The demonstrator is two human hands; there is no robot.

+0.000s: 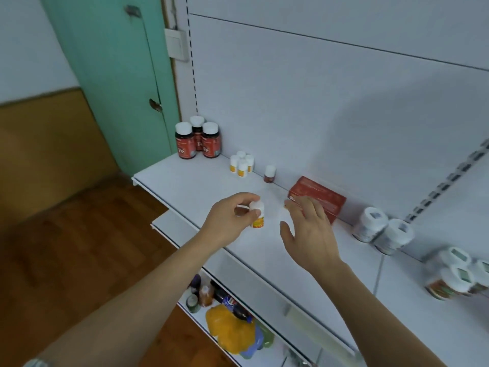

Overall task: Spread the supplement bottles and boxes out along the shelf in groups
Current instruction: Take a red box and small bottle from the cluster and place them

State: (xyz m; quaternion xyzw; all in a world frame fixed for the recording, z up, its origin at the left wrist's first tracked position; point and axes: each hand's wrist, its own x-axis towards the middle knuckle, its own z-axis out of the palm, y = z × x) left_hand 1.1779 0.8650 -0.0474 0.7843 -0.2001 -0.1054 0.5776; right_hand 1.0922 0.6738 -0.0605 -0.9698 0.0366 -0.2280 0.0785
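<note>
A: Nearest the lens are the two bare forearms reaching in from the bottom edge. What are the hands doing?

B: The left hand pinches a small white bottle with a yellow-and-red label, thumb and fingertips curled round its cap and upper body. The bottle is tilted, over the middle of the white shelf, closer to its front edge than to its back edge; whether its base touches the shelf I cannot tell.

A: And the other?

B: The right hand hangs just beside that bottle with fingers spread and relaxed, gripping nothing. Its fingertips overlap the near end of a red box lying along the back edge; I cannot tell whether they touch it.

A: Further out?

B: Leftward along the back edge, a single small dark-red bottle with a white cap, then four small white bottles with yellow labels clustered together, then three tall red-labelled bottles packed in the shelf's back left corner. Rightward past the box, two large white-capped jars, touching, and nearer the right end a blurred cluster of more jars.

A: Below?

B: A lower shelf juts out, and beneath it lie a yellow bag and a dark soda bottle.
</note>
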